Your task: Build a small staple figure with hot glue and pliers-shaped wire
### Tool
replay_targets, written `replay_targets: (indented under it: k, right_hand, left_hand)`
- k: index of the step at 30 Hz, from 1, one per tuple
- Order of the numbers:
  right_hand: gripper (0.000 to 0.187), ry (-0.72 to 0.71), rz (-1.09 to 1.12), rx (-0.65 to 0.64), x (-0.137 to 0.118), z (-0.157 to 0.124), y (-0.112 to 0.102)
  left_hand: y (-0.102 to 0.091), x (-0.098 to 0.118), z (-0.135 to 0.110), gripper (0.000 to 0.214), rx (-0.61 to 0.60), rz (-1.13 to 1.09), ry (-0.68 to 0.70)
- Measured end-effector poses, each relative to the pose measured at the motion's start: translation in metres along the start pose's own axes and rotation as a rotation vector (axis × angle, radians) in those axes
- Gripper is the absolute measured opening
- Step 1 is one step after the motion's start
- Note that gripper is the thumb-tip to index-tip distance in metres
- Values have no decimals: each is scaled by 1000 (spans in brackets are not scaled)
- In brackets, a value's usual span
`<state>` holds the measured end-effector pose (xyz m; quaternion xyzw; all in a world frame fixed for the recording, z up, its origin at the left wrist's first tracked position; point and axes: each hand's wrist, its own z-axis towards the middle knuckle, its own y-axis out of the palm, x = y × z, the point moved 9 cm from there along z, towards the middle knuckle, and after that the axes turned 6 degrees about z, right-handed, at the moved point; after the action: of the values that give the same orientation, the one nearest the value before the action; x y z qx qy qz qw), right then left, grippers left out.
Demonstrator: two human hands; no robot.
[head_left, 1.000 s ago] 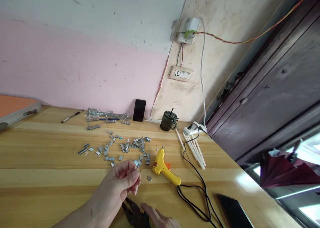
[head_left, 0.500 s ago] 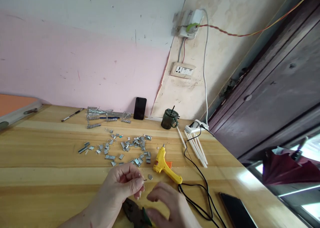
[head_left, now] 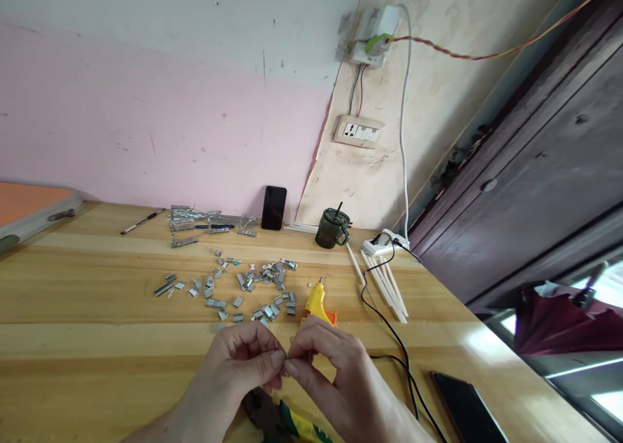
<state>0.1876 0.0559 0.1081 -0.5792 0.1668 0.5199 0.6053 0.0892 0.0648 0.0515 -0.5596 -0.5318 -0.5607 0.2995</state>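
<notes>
My left hand [head_left: 243, 362] is closed in a pinch on a tiny thin piece, mostly hidden by the fingertips. Meeting it, my right hand [head_left: 331, 365] pinches at the same spot with thumb and forefinger; what lies between the tips is too small to name. Below both hands, pliers [head_left: 277, 420] with green and yellow handles lie on the table, partly covered by my right hand. Just beyond the right hand is a yellow glue gun [head_left: 315, 300], its handle hidden. Small metal pieces [head_left: 267, 310] are scattered past my fingers.
White glue sticks [head_left: 387, 287] lie beside a power strip [head_left: 385, 243] at the right. A dark mug [head_left: 331, 227] and an upright phone [head_left: 274, 207] stand near the wall. Another phone [head_left: 467, 407] lies front right, near black cables [head_left: 403, 365]. A pen [head_left: 143, 222] lies back left.
My right hand has left the pliers' handles and moved up to meet my left fingertips. It now covers the glue gun's handle. My left hand keeps its pinch.
</notes>
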Motion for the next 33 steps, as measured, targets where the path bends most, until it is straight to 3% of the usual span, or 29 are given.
replay_targets:
  k: [9,14,21,27,31,33]
  right_hand:
    - [17,-114,-67,-43,-14,3,1]
    - [21,-193,-29,-127,-16,4,4]
    - [24,-338,-162,-183,-29,3,8]
    - [26,-320,-165,-194,-30,-1,9]
    - [9,-146,-15,-220,-18,1,5]
    - [8,-104,82,-155,-13,4,-3]
  left_hand:
    - [2,-1,-1,30,-16,-64,-29]
    - [3,-8,-2,34,-29,-90,-54]
    - [8,-21,3,35,-111,-183,-69]
    - [7,-18,5,33,-144,-143,19]
    - [3,-13,4,32,-101,-83,58]
    - [2,-13,3,33,-80,-79,25]
